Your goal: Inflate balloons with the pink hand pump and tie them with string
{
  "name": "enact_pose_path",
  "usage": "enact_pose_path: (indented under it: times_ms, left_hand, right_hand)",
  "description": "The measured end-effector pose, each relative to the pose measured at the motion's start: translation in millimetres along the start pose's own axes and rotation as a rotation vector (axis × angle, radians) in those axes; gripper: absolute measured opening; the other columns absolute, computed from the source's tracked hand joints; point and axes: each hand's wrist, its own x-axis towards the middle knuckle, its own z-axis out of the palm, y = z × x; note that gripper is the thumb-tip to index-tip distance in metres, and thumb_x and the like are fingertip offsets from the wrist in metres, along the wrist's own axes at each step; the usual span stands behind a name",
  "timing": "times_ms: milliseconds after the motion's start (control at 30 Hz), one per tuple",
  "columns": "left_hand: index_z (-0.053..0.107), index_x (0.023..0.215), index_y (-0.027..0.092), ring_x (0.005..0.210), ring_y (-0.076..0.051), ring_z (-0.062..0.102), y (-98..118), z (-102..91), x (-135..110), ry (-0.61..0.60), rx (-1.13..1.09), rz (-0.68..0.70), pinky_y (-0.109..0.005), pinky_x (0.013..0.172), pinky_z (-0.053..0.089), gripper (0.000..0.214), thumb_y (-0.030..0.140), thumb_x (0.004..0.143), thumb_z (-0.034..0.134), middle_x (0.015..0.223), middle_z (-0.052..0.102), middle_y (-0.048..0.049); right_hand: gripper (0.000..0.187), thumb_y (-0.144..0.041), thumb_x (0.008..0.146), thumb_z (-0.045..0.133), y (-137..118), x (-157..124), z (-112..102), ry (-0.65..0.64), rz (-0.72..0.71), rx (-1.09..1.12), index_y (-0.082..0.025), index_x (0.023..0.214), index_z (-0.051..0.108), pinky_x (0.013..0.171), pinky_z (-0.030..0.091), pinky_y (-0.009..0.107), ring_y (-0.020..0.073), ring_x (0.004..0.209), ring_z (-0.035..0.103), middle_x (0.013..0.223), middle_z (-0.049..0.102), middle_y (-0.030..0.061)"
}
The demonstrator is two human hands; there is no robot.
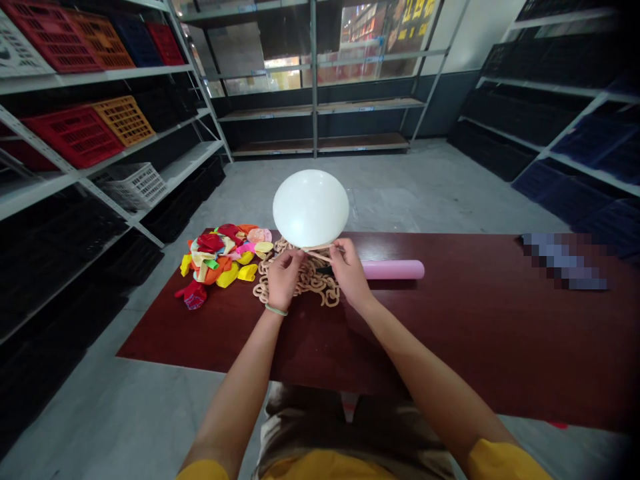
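An inflated white balloon (311, 207) floats just above the dark red table (450, 333), held by its neck. My left hand (283, 275) is closed around the base of the neck. My right hand (347, 270) pinches the stretched neck and pulls it sideways. Under both hands lies a tangle of tan rubber bands or cord loops (313, 283). A pink pump tube (393, 269) lies on the table just right of my right hand.
A heap of flat coloured balloons (220, 260) sits at the table's left end. Metal shelving with red, orange and white crates (80, 130) lines the left wall; dark shelves stand on the right. A blurred-out object (565, 260) lies at the table's far right.
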Motion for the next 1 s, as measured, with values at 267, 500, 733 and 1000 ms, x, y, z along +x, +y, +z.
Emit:
enact_pose_path:
  times_ms: [267, 500, 733, 1000]
  left_hand:
    - [0.060, 0.097, 0.018, 0.050, -0.012, 0.058, -2, 3.1, 0, 0.071, -0.107, -0.110, -0.024, 0.048, 0.045, 0.025, 0.039, 0.083, 0.064, 0.076, 0.069, -0.0026]
    - [0.064, 0.100, 0.021, 0.055, -0.010, 0.054, 5, -1.1, -9, -0.018, 0.022, 0.182, -0.024, 0.058, 0.046, 0.017, 0.026, 0.089, 0.052, 0.069, 0.060, 0.0011]
    - [0.069, 0.111, 0.021, 0.046, -0.010, 0.046, 5, 0.9, -12, -0.283, -0.021, 0.073, -0.023, 0.049, 0.040, 0.030, 0.026, 0.088, 0.051, 0.060, 0.054, 0.0024]
    - [0.066, 0.100, 0.018, 0.052, -0.010, 0.053, 14, -0.7, -12, -0.528, -0.156, -0.137, -0.020, 0.047, 0.042, 0.029, 0.043, 0.087, 0.059, 0.066, 0.057, 0.0003]
  right_hand:
    - [0.020, -0.038, 0.098, 0.034, -15, -11, -10, 0.088, -0.113, -0.396, -0.026, 0.103, 0.049, 0.065, 0.039, 0.030, 0.0198, 0.074, 0.061, 0.088, 0.065, 0.0033]
    - [0.022, -0.037, 0.099, 0.032, -18, -7, -19, 0.070, -0.179, -0.469, -0.027, 0.106, 0.050, 0.065, 0.039, 0.031, 0.0209, 0.074, 0.063, 0.091, 0.067, 0.0033]
    - [0.026, -0.040, 0.100, 0.031, -23, -6, -32, 0.048, -0.273, -0.442, -0.027, 0.109, 0.051, 0.071, 0.042, 0.029, 0.0190, 0.080, 0.063, 0.097, 0.067, 0.0037]
    - [0.024, -0.039, 0.099, 0.035, -27, -3, -35, 0.014, -0.264, -0.301, -0.025, 0.104, 0.054, 0.072, 0.043, 0.030, 0.0162, 0.076, 0.058, 0.091, 0.064, 0.0027]
